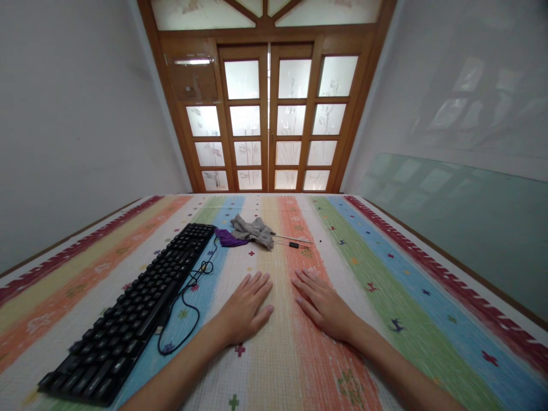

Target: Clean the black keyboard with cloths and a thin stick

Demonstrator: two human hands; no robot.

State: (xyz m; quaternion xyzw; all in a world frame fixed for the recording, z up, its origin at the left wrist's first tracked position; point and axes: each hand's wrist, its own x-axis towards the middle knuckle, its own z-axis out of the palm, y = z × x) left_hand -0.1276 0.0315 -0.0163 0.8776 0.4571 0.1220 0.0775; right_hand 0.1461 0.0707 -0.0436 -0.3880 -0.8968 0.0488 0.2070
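My left hand [246,307] lies flat on the striped tablecloth [274,365], fingers stretched out and the thumb apart, holding nothing. Opposite it, my right hand [323,302] also rests palm down with its fingers extended and nothing in them. To the left of my left hand is a black keyboard [141,308], set at a slant, with its black cable [199,317] looped beside it. Beyond both hands sit a crumpled grey cloth [254,231] and a purple cloth piece [231,238]. Thin needle-like rods [295,238] and a small black piece [293,245] lie right of the grey cloth.
A tiny dark speck [320,241] is on the cloth farther right. Walls [77,114] flank the table on both sides, with a pale green glass panel [462,211] along the right. Wooden doors with frosted panes [269,114] stand beyond the far edge.
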